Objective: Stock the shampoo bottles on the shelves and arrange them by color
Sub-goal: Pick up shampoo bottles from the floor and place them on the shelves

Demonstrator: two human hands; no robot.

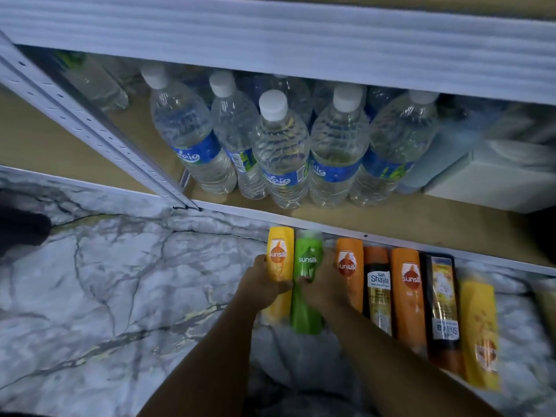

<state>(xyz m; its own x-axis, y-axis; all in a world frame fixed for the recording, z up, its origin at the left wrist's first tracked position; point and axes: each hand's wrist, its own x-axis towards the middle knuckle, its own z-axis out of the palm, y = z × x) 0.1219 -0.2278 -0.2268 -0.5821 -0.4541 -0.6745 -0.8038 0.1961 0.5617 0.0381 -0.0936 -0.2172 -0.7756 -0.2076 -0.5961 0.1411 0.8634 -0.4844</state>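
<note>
Left hand [264,281] curls round a yellow plastic Sunsilk shampoo bottle [280,254], while the right hand [320,285] clasps the green plastic Sunsilk bottle [307,314] just beside it at 3 o'clock. Both lie on a marbled surface [120,281], at 6 o'clock from clear water bottles [279,152].

Shampoo bottles [407,284] side by side on the floor [105,281], before the shelf [391,225] of water bottles [279,152]

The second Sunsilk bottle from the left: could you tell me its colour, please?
The Sunsilk bottle is green with white lettering, clearest in the head view.
</note>
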